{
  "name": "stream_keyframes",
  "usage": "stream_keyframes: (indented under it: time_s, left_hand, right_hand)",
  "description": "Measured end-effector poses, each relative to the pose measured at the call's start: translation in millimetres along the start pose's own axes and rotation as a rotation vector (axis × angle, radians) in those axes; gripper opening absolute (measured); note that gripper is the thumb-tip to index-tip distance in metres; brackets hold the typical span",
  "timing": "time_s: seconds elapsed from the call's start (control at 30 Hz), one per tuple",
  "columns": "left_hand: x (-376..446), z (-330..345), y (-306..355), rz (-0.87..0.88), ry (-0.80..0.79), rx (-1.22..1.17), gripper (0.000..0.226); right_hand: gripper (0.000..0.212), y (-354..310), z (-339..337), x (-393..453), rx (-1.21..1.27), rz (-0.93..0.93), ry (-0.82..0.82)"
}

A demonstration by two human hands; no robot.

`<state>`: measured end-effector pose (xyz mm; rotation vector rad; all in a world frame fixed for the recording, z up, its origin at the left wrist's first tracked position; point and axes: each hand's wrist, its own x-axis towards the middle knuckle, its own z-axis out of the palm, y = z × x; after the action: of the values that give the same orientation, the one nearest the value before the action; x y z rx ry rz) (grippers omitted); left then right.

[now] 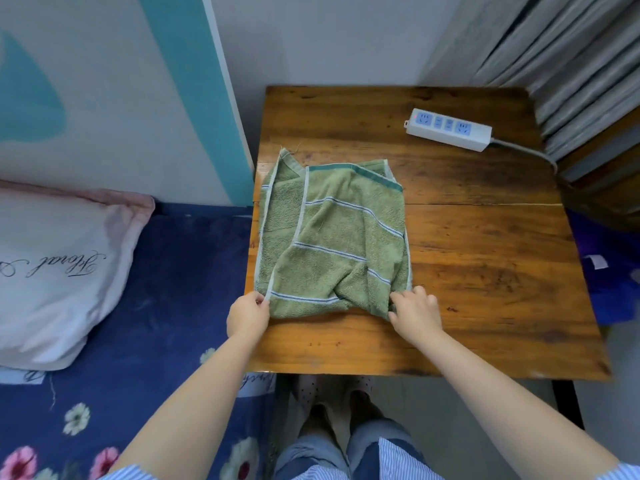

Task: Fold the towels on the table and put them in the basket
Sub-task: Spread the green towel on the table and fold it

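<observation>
1. On the wooden worktop point(485, 254), left half, a green striped towel point(332, 237) lies loosely folded, long axis running away from the person.
2. Left hand point(247, 317) fingers pinch its near-left corner; right hand point(415, 313) fingers grip its near-right corner.

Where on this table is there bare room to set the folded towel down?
The table is bare right of the green towel, from the power strip to the near edge. Another bare strip runs behind the towel. The left side is crowded: towel plus left hand and right hand gripping its corners.
</observation>
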<state>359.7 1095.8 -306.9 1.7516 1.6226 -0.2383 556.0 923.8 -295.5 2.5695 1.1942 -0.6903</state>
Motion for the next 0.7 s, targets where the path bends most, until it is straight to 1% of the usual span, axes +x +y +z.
stream_keyframes:
  time_s: [0.1,0.2,0.3,0.47,0.53,0.6,0.63,0.7]
  left_hand:
    - [-3.6,-3.7,-0.5,0.041,0.011,0.040,0.022]
    - [-5.3,-8.6,-0.3,0.061,0.027,0.055,0.024]
    - [-6.3,-13.8,2.0,0.079,0.037,0.072,0.024]
    - [-10.0,-17.0,5.4,0.070,0.044,0.087,0.017]
    - [-10.6,-16.2,5.4,0.066,0.049,0.091,0.017]
    - [-9.8,-15.3,5.0,0.060,0.063,0.092,0.017]
    - [-9.6,-14.9,5.1,0.057,0.073,0.097,0.017]
    - [-9.9,-11.5,4.8,0.043,0.088,0.105,0.017]
  right_hand:
    - [0.026,-2.4,2.3,4.2,-0.067,-0.009,-0.047]
    - [0.023,-5.6,2.5,5.1,-0.064,0.025,-0.125]
    - [0.017,-5.3,-1.2,4.7,-0.102,0.001,-0.137]
    - [0.027,0.7,2.5,3.4,-0.143,-0.031,-0.115]
    - [0.027,6.9,8.4,2.3,-0.075,-0.049,-0.061]
    - [0.025,13.7,13.3,1.2,0.061,-0.073,0.029]
    - [0.022,17.5,14.4,1.2,0.182,-0.062,0.086]
    - [0.016,26.6,12.2,0.2,0.534,0.033,0.182]
